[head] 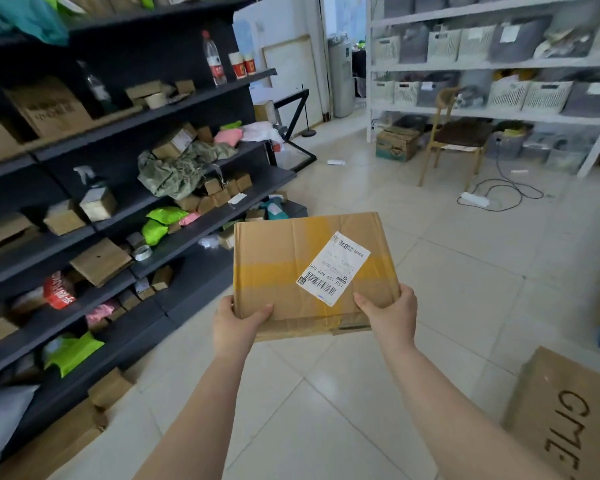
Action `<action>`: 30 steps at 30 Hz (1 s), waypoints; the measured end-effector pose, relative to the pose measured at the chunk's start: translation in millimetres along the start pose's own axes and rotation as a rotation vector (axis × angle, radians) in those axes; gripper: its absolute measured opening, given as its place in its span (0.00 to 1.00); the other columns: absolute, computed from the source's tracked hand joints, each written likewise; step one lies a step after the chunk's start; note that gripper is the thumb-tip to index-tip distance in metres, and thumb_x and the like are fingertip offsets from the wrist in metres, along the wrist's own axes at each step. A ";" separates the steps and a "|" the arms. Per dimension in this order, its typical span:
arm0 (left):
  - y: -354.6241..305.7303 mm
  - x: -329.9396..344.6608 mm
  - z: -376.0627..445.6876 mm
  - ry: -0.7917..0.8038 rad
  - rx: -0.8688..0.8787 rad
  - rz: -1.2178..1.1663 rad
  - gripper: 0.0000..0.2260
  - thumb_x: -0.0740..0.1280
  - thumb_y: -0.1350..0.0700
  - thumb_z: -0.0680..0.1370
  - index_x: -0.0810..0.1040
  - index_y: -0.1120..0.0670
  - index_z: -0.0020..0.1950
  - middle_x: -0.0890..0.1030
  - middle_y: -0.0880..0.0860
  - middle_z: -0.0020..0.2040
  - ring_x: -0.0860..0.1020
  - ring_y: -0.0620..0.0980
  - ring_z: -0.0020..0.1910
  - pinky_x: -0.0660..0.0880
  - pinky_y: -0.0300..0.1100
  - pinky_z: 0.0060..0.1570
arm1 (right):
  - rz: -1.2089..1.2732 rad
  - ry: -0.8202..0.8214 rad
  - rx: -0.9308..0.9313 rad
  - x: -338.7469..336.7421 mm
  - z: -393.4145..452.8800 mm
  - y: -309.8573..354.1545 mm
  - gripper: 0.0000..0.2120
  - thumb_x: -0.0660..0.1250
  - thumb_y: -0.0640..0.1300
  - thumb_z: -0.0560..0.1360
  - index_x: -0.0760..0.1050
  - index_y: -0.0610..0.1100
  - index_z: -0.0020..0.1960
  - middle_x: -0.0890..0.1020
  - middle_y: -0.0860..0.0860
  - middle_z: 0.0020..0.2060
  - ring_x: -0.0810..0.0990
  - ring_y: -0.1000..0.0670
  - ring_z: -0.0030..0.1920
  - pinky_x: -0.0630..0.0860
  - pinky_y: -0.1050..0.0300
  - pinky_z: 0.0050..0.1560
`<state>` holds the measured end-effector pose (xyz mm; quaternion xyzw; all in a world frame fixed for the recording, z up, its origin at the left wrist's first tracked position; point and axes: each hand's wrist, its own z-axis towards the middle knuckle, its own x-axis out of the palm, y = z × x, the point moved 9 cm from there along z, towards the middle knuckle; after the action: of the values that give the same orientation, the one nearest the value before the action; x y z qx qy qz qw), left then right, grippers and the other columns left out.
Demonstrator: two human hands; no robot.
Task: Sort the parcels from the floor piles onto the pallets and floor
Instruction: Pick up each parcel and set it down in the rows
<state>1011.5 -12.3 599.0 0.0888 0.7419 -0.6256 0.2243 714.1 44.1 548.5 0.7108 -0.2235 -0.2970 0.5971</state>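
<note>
We hold a flat brown cardboard parcel [309,271] out in front of us over the pale tiled floor [447,289], both arms stretched forward. Our left hand [236,325] grips the parcel's near left corner, thumb curled over the top face. Our right hand [390,315] grips the near right edge the same way, thumb lying on top just beside the shipping label [333,268]. The two hands are apart, one at each near corner.

Nearer to us than the parcel, to its right, a large cardboard box [568,417] lies on the floor, printed with big letters that look like "GME", cut off by the frame edge. Bare tiles run beneath the parcel and past its far edge, open toward the back of the room.

The label is white, set at a slant, with a barcode and the figures "151 159 A02 560"; the smaller print is too blurred to read. The parcel's top is creased, with yellowish tape bands across it and a torn strip of tape on its near edge.

Left of the parcel stands a dark shelving unit [125,216] crowded with small boxes and green and pink bags. Beyond the parcel, to the right, a white power strip [475,199] and its cable lie on the tiles, then a wooden chair [454,140], then white shelves [492,67] of baskets.
</note>
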 end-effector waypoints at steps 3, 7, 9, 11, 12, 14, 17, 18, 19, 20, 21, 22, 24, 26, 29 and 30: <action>-27.3 43.9 53.5 0.046 0.012 -0.009 0.19 0.75 0.52 0.70 0.69 0.53 0.54 0.76 0.51 0.50 0.74 0.52 0.47 0.71 0.44 0.45 | -0.018 -0.050 0.011 7.1 62.6 9.0 0.36 0.80 0.47 0.64 0.67 0.38 0.65 0.73 0.45 0.60 0.75 0.45 0.59 0.74 0.55 0.54; -56.7 117.2 133.6 0.140 0.032 0.012 0.19 0.74 0.50 0.70 0.70 0.54 0.53 0.76 0.52 0.51 0.76 0.53 0.49 0.72 0.46 0.44 | -0.049 -0.128 0.014 7.5 141.1 18.2 0.36 0.79 0.47 0.65 0.66 0.39 0.66 0.71 0.45 0.61 0.74 0.45 0.60 0.72 0.56 0.55; -75.0 162.2 172.0 0.195 0.056 0.025 0.19 0.74 0.49 0.71 0.69 0.54 0.53 0.76 0.52 0.51 0.75 0.53 0.48 0.73 0.46 0.45 | -0.061 -0.192 0.019 2.0 180.6 21.2 0.36 0.79 0.47 0.65 0.65 0.39 0.66 0.71 0.45 0.62 0.74 0.45 0.60 0.72 0.55 0.56; -94.9 209.3 209.3 0.244 0.091 0.055 0.17 0.73 0.48 0.72 0.68 0.53 0.52 0.75 0.52 0.49 0.75 0.54 0.47 0.74 0.48 0.47 | -0.074 -0.265 0.034 -6.0 219.6 23.7 0.36 0.79 0.47 0.65 0.65 0.39 0.67 0.70 0.45 0.62 0.73 0.45 0.60 0.71 0.57 0.54; -105.8 233.9 227.2 0.272 0.115 0.067 0.16 0.72 0.48 0.73 0.69 0.54 0.51 0.75 0.52 0.47 0.75 0.54 0.47 0.73 0.47 0.46 | -0.076 -0.303 0.040 -10.8 239.0 24.2 0.36 0.78 0.47 0.65 0.65 0.39 0.67 0.71 0.46 0.62 0.73 0.45 0.60 0.71 0.57 0.54; -131.8 285.2 261.7 0.338 0.181 0.093 0.14 0.69 0.47 0.75 0.70 0.56 0.49 0.74 0.50 0.41 0.75 0.54 0.44 0.73 0.49 0.45 | -0.073 -0.382 0.062 -21.9 276.0 25.9 0.37 0.79 0.47 0.65 0.65 0.40 0.67 0.71 0.46 0.62 0.74 0.45 0.60 0.72 0.56 0.54; -175.8 359.5 300.3 0.455 0.275 0.153 0.14 0.66 0.47 0.77 0.71 0.58 0.45 0.73 0.49 0.36 0.73 0.52 0.37 0.70 0.45 0.36 | -0.071 -0.520 0.103 -43.6 318.4 34.1 0.37 0.79 0.47 0.65 0.65 0.40 0.67 0.72 0.46 0.62 0.74 0.45 0.61 0.74 0.53 0.57; -190.8 384.1 309.2 0.495 0.312 0.177 0.14 0.66 0.48 0.77 0.71 0.58 0.43 0.73 0.49 0.35 0.72 0.51 0.35 0.67 0.43 0.33 | -0.075 -0.564 0.114 -51.9 330.4 38.0 0.36 0.79 0.47 0.65 0.66 0.40 0.67 0.72 0.46 0.61 0.74 0.45 0.60 0.73 0.54 0.57; -205.2 408.0 315.7 0.533 0.349 0.201 0.13 0.65 0.48 0.78 0.70 0.57 0.42 0.73 0.49 0.35 0.71 0.50 0.34 0.66 0.41 0.32 | -0.078 -0.603 0.120 -60.6 341.5 42.7 0.36 0.79 0.46 0.65 0.66 0.40 0.66 0.73 0.47 0.60 0.74 0.46 0.60 0.73 0.56 0.56; -218.2 431.7 320.7 0.569 0.378 0.221 0.13 0.65 0.48 0.78 0.70 0.56 0.41 0.73 0.50 0.35 0.71 0.50 0.34 0.65 0.41 0.31 | -0.083 -0.637 0.123 -69.4 352.2 46.9 0.34 0.79 0.45 0.66 0.66 0.39 0.66 0.73 0.47 0.59 0.74 0.46 0.59 0.71 0.58 0.54; -230.7 455.4 324.5 0.602 0.402 0.237 0.14 0.64 0.48 0.78 0.71 0.57 0.41 0.73 0.50 0.35 0.72 0.51 0.34 0.65 0.41 0.30 | -0.093 -0.673 0.122 -79.0 363.0 50.8 0.33 0.78 0.44 0.66 0.67 0.38 0.65 0.73 0.47 0.57 0.74 0.48 0.57 0.70 0.60 0.51; -241.9 479.3 327.0 0.636 0.420 0.255 0.14 0.64 0.48 0.78 0.72 0.58 0.42 0.74 0.51 0.35 0.73 0.52 0.35 0.65 0.41 0.30 | -0.103 -0.716 0.120 -89.4 373.3 53.2 0.32 0.78 0.43 0.66 0.68 0.37 0.64 0.73 0.47 0.55 0.73 0.48 0.55 0.68 0.62 0.50; -261.6 526.6 328.9 0.701 0.455 0.300 0.14 0.63 0.47 0.79 0.73 0.59 0.45 0.74 0.51 0.36 0.73 0.52 0.36 0.64 0.41 0.29 | -0.109 -0.790 0.137 -110.9 394.4 50.9 0.33 0.78 0.42 0.66 0.67 0.36 0.65 0.72 0.47 0.55 0.73 0.47 0.56 0.67 0.61 0.51; -282.2 572.2 329.2 0.746 0.509 0.347 0.14 0.61 0.48 0.80 0.74 0.59 0.45 0.75 0.51 0.36 0.73 0.50 0.35 0.64 0.41 0.29 | -0.106 -0.843 0.166 -132.3 417.1 46.7 0.34 0.78 0.43 0.66 0.66 0.36 0.66 0.72 0.46 0.58 0.72 0.46 0.61 0.67 0.59 0.55; -310.7 642.8 329.6 0.787 0.581 0.408 0.15 0.58 0.49 0.81 0.75 0.58 0.45 0.78 0.54 0.40 0.74 0.53 0.38 0.65 0.42 0.32 | -0.078 -0.903 0.190 -170.1 459.1 35.6 0.36 0.78 0.45 0.66 0.65 0.38 0.68 0.71 0.44 0.63 0.71 0.45 0.63 0.69 0.53 0.62; -320.4 663.8 329.8 0.791 0.597 0.429 0.14 0.58 0.49 0.81 0.75 0.58 0.46 0.78 0.54 0.41 0.74 0.53 0.39 0.65 0.42 0.33 | -0.067 -0.916 0.193 -181.8 473.6 32.5 0.37 0.78 0.45 0.66 0.65 0.38 0.69 0.71 0.44 0.64 0.71 0.45 0.63 0.69 0.52 0.63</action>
<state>366.0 -494.9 550.6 0.5270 0.5247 -0.6683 0.0156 257.3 -178.9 556.3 0.5657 -0.4674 -0.5772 0.3583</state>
